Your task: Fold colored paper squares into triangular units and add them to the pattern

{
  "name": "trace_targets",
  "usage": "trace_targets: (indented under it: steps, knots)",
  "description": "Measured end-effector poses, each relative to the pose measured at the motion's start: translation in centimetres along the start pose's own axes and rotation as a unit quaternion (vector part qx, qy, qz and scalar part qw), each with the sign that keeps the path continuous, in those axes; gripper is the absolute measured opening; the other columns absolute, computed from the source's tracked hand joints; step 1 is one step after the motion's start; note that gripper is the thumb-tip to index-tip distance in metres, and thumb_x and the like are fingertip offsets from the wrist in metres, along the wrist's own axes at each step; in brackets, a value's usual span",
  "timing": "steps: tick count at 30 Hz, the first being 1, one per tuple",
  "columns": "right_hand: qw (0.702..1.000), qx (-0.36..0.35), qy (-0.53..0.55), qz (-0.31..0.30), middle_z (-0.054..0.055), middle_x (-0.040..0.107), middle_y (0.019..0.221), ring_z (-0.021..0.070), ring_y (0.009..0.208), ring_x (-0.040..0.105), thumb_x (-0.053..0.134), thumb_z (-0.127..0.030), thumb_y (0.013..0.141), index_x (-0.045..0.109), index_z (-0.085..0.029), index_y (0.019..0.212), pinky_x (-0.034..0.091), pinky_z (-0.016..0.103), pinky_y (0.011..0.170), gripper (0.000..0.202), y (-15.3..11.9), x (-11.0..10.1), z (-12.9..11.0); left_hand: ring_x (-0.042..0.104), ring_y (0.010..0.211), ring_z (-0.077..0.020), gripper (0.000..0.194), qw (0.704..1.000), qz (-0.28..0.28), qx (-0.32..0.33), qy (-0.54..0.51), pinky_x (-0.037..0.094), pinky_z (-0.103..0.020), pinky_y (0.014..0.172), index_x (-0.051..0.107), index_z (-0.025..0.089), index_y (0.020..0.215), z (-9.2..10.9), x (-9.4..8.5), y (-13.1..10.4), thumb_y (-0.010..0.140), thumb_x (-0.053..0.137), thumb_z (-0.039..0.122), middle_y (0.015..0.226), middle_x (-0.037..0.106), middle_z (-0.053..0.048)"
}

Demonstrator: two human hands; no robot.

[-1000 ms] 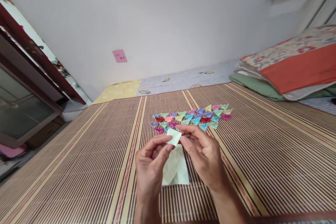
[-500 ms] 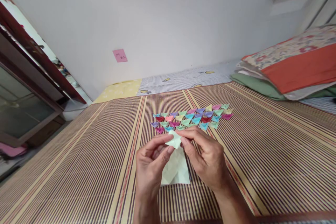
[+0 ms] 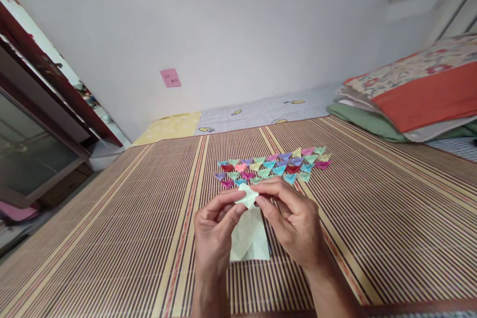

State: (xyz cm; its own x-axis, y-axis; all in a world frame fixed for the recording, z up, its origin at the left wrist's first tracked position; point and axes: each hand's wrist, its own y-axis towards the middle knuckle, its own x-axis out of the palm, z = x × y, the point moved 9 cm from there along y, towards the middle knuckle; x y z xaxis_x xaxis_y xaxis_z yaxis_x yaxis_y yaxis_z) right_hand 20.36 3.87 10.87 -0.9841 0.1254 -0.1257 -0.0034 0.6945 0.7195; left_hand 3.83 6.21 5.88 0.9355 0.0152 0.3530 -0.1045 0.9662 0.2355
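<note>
Between my two hands is a small pale green folded paper (image 3: 247, 196), held up above the mat. My left hand (image 3: 216, 228) pinches its left side between thumb and fingers. My right hand (image 3: 292, 218) grips the right side the same way. Beneath it, a pale green sheet of paper (image 3: 250, 238) with creases lies flat on the striped mat, partly covered by my left hand. Just beyond my fingertips, several small folded paper boats (image 3: 279, 170) in many colours stand in rows; my hands hide part of the nearest row.
The striped bamboo mat (image 3: 122, 218) spreads over the bed. Folded bedding (image 3: 421, 94) is piled at the far right. A white wall (image 3: 238, 30) with a pink note (image 3: 170, 78) rises behind. At the left are a glass-fronted cabinet (image 3: 33, 144) and a doorway.
The folded paper has tilted slightly between my fingers, and its lower point sits a little higher. My hands keep nearly the same place and grip.
</note>
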Motion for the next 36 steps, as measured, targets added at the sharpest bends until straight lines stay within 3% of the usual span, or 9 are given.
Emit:
trace_targets:
  steps: [9, 14, 22, 36]
  knots:
    - [0.999, 0.026, 0.021, -0.016, 0.005, 0.072, 0.102, 0.0207, 0.094, 0.07, 0.065, -0.019, 0.098, 0.073, -0.024, 0.11, 0.059, 0.035, 0.079, 0.015, 0.14, 0.05, 0.38, 0.076, 0.082, -0.0165, 0.013, 1.0, -0.003, 0.006, 0.01, 0.063, -0.024, 0.078, 0.086, 0.025, 0.089, 0.09, 0.13, 0.11, 0.076, 0.089, 0.026, 0.092, 0.082, -0.005]
    - [0.998, 0.032, 0.045, 0.019, 0.003, 0.072, 0.098, 0.0195, 0.096, 0.07, 0.066, -0.018, 0.099, 0.075, -0.024, 0.103, 0.058, 0.034, 0.08, 0.011, 0.01, -0.08, 0.73, 0.076, 0.078, -0.0145, 0.012, 1.0, -0.008, 0.016, 0.01, 0.063, -0.022, 0.076, 0.086, 0.025, 0.091, 0.16, 0.36, 0.09, 0.078, 0.088, 0.026, 0.091, 0.082, -0.004]
    - [0.997, 0.044, 0.053, 0.026, 0.001, 0.065, 0.089, 0.0173, 0.088, 0.065, 0.063, -0.014, 0.098, 0.067, -0.021, 0.089, 0.053, 0.032, 0.078, 0.012, -0.12, 0.62, 0.93, 0.077, 0.075, -0.0132, 0.009, 1.0, 0.01, 0.011, -0.003, 0.063, -0.02, 0.076, 0.085, 0.023, 0.088, -0.1, 0.28, 0.09, 0.079, 0.087, 0.024, 0.089, 0.082, -0.003]
    - [0.997, 0.052, -0.015, 0.059, 0.0, 0.066, 0.085, 0.016, 0.083, 0.067, 0.061, -0.013, 0.094, 0.062, -0.021, 0.086, 0.053, 0.03, 0.076, 0.011, -0.31, 0.73, 0.82, 0.076, 0.07, -0.0131, 0.014, 0.998, 0.062, 0.005, 0.025, 0.061, -0.017, 0.067, 0.081, 0.019, 0.086, -0.03, 0.12, -0.48, 0.077, 0.089, 0.026, 0.076, 0.08, -0.002]
